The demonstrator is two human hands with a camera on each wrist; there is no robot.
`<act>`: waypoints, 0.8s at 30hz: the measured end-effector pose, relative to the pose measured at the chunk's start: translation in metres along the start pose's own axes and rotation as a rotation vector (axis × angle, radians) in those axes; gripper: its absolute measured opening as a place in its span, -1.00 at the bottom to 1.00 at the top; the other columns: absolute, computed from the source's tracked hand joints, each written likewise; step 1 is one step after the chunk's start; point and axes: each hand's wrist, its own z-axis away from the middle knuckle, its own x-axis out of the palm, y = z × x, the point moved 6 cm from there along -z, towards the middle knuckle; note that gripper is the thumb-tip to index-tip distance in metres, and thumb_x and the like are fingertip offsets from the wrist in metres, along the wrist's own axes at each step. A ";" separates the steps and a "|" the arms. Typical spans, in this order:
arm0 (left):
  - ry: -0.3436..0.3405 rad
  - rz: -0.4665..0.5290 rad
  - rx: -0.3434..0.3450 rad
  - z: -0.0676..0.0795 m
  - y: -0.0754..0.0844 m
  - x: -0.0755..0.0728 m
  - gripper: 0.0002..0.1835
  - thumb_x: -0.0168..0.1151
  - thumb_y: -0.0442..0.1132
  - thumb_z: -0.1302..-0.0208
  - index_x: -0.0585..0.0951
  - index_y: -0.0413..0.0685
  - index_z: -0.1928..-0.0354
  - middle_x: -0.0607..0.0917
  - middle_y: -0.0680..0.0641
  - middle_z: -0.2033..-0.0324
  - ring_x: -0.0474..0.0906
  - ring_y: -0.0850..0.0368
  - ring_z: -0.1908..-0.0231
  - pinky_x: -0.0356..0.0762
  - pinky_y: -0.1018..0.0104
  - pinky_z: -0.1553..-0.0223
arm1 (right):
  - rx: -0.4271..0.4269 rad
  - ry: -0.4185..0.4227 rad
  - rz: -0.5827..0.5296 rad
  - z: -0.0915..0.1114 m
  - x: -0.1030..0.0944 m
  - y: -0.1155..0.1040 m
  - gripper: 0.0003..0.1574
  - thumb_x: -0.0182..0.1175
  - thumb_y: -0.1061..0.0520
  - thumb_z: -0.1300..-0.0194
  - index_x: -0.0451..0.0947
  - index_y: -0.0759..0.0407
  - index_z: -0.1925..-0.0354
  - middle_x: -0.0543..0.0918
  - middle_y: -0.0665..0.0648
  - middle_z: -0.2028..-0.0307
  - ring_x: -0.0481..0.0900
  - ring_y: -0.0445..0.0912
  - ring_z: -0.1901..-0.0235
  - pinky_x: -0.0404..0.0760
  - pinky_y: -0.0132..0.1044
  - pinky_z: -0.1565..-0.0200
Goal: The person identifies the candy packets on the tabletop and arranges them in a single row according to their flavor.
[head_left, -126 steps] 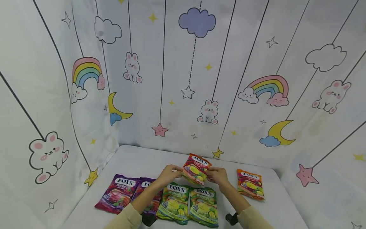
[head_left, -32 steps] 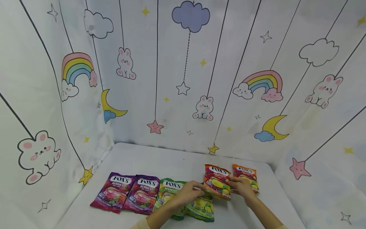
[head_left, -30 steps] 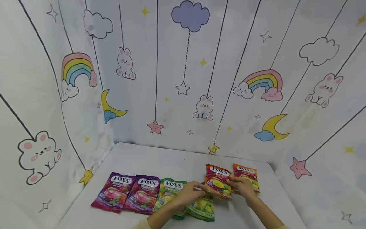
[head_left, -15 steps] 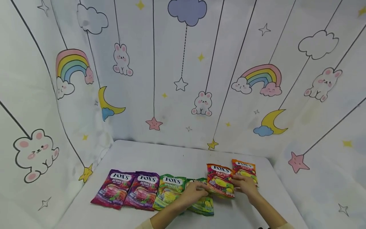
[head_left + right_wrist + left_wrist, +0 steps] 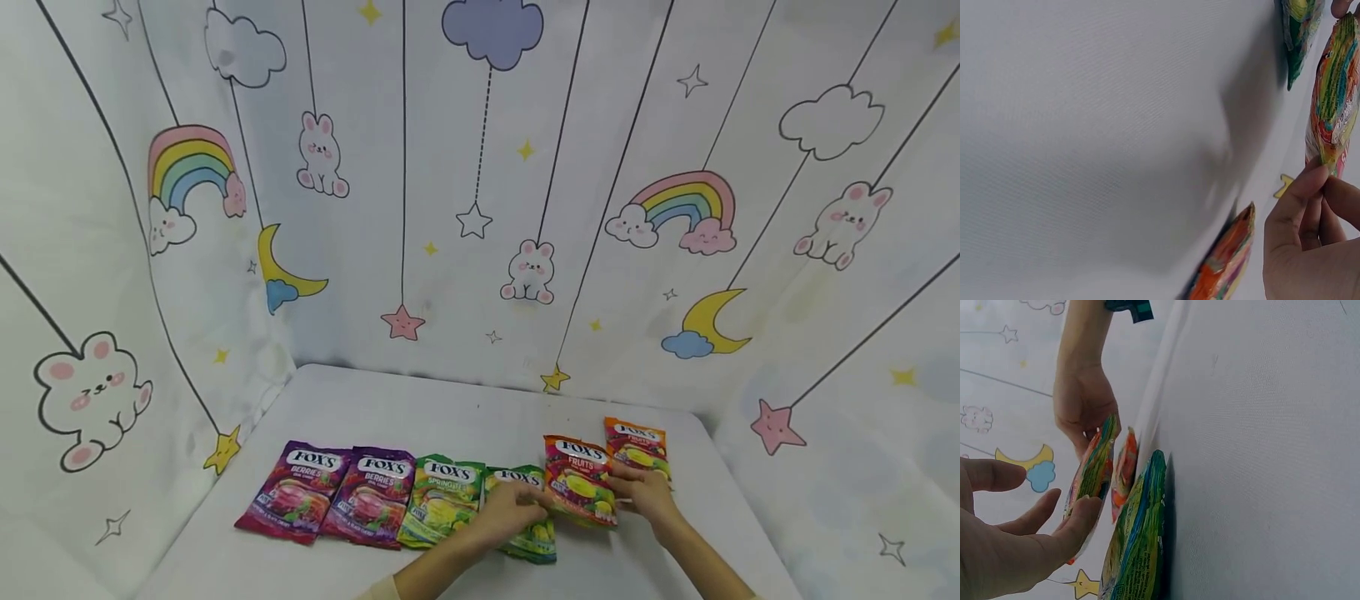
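Note:
An orange-red Fox's Fruits candy bag (image 5: pixel 580 482) is raised off the table, face up, between my hands. My right hand (image 5: pixel 647 498) pinches its right edge between thumb and fingers, plain in the right wrist view. At the bag's left side, my left hand (image 5: pixel 506 518) touches it with extended fingers (image 5: pixel 1082 519), the thumb standing apart. Under the left hand lies a green Springtea bag (image 5: pixel 536 546), partly covered. A second Fruits bag (image 5: pixel 637 446) lies behind the right hand, its lower part hidden.
Left of my hands, another green Springtea bag (image 5: pixel 442 504) and two purple Berries bags, one inner (image 5: pixel 371 497) and one outer (image 5: pixel 300 492), lie in a row on the white table (image 5: pixel 420 417). A printed cloth wall (image 5: pixel 360 250) rises behind.
Since the oldest frame, the Fruits bag has moved right from above the green bags. Over the last second it has shifted slightly right and nearer me, both hands staying at it.

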 end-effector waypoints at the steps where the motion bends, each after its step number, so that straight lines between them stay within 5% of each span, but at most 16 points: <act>1: -0.004 -0.002 -0.002 0.000 0.000 0.001 -0.77 0.33 -0.27 -0.32 0.77 -0.13 0.03 0.70 0.00 -0.01 0.60 0.07 -0.03 0.61 0.04 -0.05 | 0.001 -0.003 0.006 0.001 0.000 0.000 -0.39 0.37 0.06 -0.41 0.58 0.40 -0.27 0.58 0.41 -0.28 0.71 -0.06 0.18 0.75 -0.18 0.17; 11: -0.020 0.004 -0.039 0.002 -0.001 0.009 -0.77 0.33 -0.27 -0.31 0.77 -0.12 0.03 0.68 0.00 -0.06 0.59 0.08 -0.02 0.56 -0.02 -0.07 | 0.009 0.011 0.037 0.004 -0.007 0.007 -0.49 0.32 0.08 -0.44 0.62 0.39 -0.21 0.70 0.38 -0.09 0.72 -0.05 0.18 0.75 -0.15 0.17; 20: -0.009 0.011 -0.060 0.006 -0.005 0.016 -0.80 0.35 -0.30 -0.30 0.78 -0.09 0.06 0.66 0.02 -0.03 0.56 -0.01 -0.08 0.51 -0.18 -0.15 | 0.018 -0.001 0.046 0.009 -0.009 0.013 -0.50 0.34 0.11 -0.42 0.64 0.43 -0.18 0.37 0.50 -0.41 0.72 -0.07 0.21 0.76 -0.13 0.17; 24: -0.010 0.021 -0.060 0.007 -0.009 0.020 -0.79 0.35 -0.29 -0.30 0.78 -0.06 0.04 0.66 0.01 -0.09 0.57 -0.01 -0.08 0.57 -0.05 -0.06 | 0.018 -0.002 0.052 0.012 -0.010 0.016 -0.48 0.37 0.12 -0.39 0.63 0.46 -0.17 0.53 0.50 -0.28 0.74 -0.04 0.19 0.76 -0.11 0.18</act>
